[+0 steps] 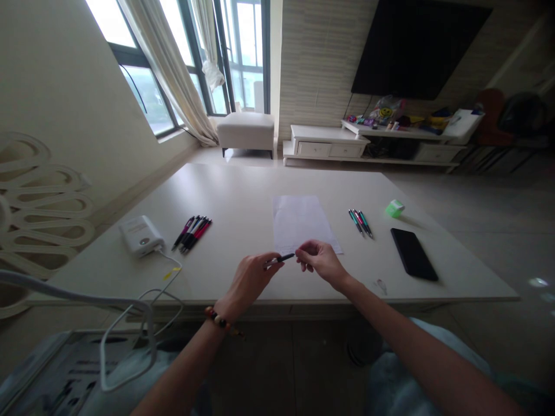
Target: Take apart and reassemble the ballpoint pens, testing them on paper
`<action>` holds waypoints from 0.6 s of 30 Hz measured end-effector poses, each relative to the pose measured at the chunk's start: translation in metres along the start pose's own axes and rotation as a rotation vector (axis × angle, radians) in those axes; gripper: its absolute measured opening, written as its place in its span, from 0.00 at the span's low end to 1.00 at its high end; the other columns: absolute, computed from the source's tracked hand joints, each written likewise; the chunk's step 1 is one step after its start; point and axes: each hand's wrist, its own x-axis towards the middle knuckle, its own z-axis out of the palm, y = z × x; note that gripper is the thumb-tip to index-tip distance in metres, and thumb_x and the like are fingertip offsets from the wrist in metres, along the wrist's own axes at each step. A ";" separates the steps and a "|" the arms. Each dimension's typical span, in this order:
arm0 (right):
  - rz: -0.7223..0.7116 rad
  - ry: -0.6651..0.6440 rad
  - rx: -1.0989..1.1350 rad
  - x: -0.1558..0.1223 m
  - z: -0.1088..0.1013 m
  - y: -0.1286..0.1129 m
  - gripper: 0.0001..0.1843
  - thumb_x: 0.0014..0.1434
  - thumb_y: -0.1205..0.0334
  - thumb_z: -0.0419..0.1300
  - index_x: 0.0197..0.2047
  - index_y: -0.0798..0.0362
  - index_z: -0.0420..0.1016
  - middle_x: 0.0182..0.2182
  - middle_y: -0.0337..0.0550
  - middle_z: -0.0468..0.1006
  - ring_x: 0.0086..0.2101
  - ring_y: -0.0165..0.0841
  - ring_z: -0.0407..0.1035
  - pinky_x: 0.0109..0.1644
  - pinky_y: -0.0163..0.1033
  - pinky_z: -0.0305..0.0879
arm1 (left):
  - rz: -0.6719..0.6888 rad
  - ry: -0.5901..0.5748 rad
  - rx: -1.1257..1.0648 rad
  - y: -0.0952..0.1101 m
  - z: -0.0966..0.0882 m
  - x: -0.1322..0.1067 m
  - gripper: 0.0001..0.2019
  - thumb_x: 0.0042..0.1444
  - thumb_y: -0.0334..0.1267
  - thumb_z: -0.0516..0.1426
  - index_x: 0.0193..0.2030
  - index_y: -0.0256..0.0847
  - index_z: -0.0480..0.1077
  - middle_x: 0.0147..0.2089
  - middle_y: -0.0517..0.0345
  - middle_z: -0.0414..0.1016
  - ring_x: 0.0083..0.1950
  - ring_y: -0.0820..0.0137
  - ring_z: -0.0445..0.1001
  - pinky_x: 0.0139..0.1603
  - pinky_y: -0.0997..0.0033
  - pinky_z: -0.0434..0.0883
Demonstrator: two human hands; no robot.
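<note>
My left hand (255, 276), with a beaded bracelet at the wrist, grips a pen (280, 260) with a dark end pointing to the right. Just past that end is my right hand (319, 263), its thumb and fingers pinched together; what they hold, if anything, is too small to make out. Both hands are over the near edge of a white sheet of paper (299, 222) on the table. Several pens (193, 233) lie in a bunch to the left, and a smaller group of pens (361, 223) lies to the right of the paper.
The white table (234, 190) also bears a white power bank (142, 236) with a cable, a black phone (414, 254), a small green-and-white object (395, 208) and a small clear item (381, 286) near the front edge. A white cable (150, 329) loops at the lower left.
</note>
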 end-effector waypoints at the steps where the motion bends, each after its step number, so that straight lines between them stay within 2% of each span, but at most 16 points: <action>1: -0.008 0.014 0.003 0.000 0.000 0.000 0.20 0.46 0.46 0.66 0.29 0.56 0.70 0.21 0.40 0.75 0.18 0.25 0.65 0.18 0.31 0.55 | 0.000 0.003 -0.002 0.000 0.000 0.000 0.13 0.56 0.44 0.55 0.42 0.42 0.76 0.29 0.57 0.78 0.25 0.75 0.68 0.27 0.78 0.59; 6: -0.042 0.112 0.018 0.000 0.000 0.000 0.20 0.45 0.47 0.66 0.27 0.56 0.69 0.20 0.41 0.75 0.17 0.26 0.64 0.18 0.32 0.57 | -0.004 0.023 -0.002 0.001 0.000 -0.001 0.12 0.56 0.44 0.55 0.41 0.42 0.76 0.29 0.57 0.78 0.26 0.75 0.68 0.28 0.77 0.59; 11: -0.049 0.088 0.017 0.000 0.000 0.000 0.18 0.46 0.48 0.66 0.28 0.56 0.71 0.21 0.42 0.75 0.18 0.27 0.65 0.19 0.33 0.59 | -0.010 -0.006 0.001 0.001 0.000 0.000 0.12 0.56 0.44 0.55 0.42 0.42 0.77 0.30 0.56 0.78 0.26 0.74 0.69 0.28 0.77 0.59; 18: -0.046 0.011 0.043 0.000 0.001 0.000 0.16 0.46 0.54 0.67 0.33 0.57 0.75 0.26 0.45 0.79 0.21 0.29 0.70 0.23 0.34 0.64 | -0.026 0.023 -0.010 -0.001 0.000 0.001 0.12 0.55 0.44 0.56 0.41 0.42 0.76 0.29 0.56 0.78 0.26 0.75 0.68 0.28 0.77 0.59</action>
